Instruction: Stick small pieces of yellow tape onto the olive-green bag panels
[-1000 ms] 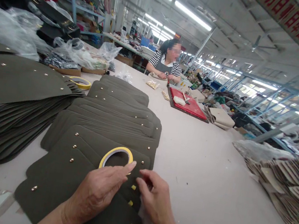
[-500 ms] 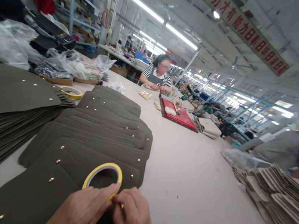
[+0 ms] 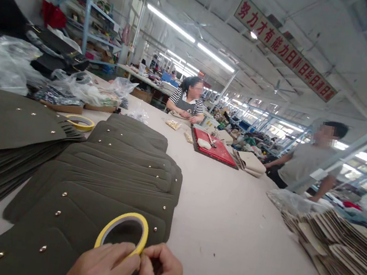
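Big factory hall w/ strip lights and a red banner (image 3: pixel 285 49) overhead; long pale worktable (image 3: pixel 235 229) running down the middle.

Both hands are meeting at the bottom edge of view, on the near rim of a yellow tape roll (image 3: pixel 123 235). Left hand (image 3: pixel 100 267) is curling over the roll's near edge, thumb and fingers pinching it. Right hand (image 3: pixel 162 274) is clenching beside it, fingertips pressed to the same spot, looks like it's picking at the tape end, though the end itself is hidden betw. the fingers. Roll is lying flat on the nearest dark olive panel (image 3: pixel 60 229), top of a fanned row of panels w/ small metal studs (image 3: pixel 117 164).

Progress, as a judgement: no free strip of tape is showing, and no tape is visible on the studded panels in view, so this is looking like the very start of a taping pass, w/ the whole fanned row and the tall stack at left (image 3: pixel 2 136) apparently waiting.

Elsewhere: second tape roll (image 3: pixel 79 122) sitting further up, plastic bags (image 3: pixel 3 62) behind it, red tray (image 3: pixel 215 148) near a seated person in a striped top (image 3: pixel 185 105), another person standing at right (image 3: pixel 305 161), tan pieces piled at right (image 3: pixel 337 245).
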`<state>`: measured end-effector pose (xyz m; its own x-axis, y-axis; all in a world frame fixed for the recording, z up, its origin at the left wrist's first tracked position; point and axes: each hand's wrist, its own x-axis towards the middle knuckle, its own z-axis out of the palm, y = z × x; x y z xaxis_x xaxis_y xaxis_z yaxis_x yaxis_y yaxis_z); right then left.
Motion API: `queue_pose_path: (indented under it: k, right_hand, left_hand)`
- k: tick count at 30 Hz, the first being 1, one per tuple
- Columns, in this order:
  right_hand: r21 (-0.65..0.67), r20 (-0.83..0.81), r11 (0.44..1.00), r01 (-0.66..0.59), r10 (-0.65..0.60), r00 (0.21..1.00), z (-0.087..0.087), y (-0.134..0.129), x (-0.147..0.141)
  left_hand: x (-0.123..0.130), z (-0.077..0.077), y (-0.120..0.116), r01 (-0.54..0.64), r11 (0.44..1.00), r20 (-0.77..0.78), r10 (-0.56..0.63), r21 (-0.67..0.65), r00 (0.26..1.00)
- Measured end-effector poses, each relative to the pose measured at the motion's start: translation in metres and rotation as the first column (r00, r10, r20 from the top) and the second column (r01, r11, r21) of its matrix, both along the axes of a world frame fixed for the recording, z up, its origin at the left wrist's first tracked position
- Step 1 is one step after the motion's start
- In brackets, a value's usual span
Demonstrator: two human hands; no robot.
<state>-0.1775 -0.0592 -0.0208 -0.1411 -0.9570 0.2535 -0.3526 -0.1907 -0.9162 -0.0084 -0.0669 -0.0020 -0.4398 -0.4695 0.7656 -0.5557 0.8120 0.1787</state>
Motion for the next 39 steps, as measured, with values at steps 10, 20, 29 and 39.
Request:
queue_pose_path:
  k: [10, 20, 29, 39]
  right_hand:
    - [0.24, 0.201, 0.97, -0.022, -0.028, 0.979, 0.026, -0.022, -0.043]
    - [-0.034, -0.377, 0.999, 0.015, -0.026, 0.926, 0.018, -0.034, -0.023]
    - [0.031, -0.319, 0.997, 0.076, -0.063, 0.946, 0.01, -0.035, -0.032]
    - [-0.24, -0.483, 0.971, -0.004, -0.116, 0.868, 0.002, -0.026, -0.025]
  left_hand:
    - [-0.007, -0.014, -0.02, -0.219, 0.951, 0.347, 0.135, 0.216, 0.928]
    - [-0.009, -0.01, -0.02, -0.204, 0.939, 0.354, 0.098, 0.276, 0.93]
    - [-0.008, -0.011, -0.02, -0.233, 0.918, 0.373, 0.104, 0.322, 0.922]
    - [-0.009, -0.008, -0.021, -0.283, 0.923, 0.383, 0.17, 0.262, 0.908]
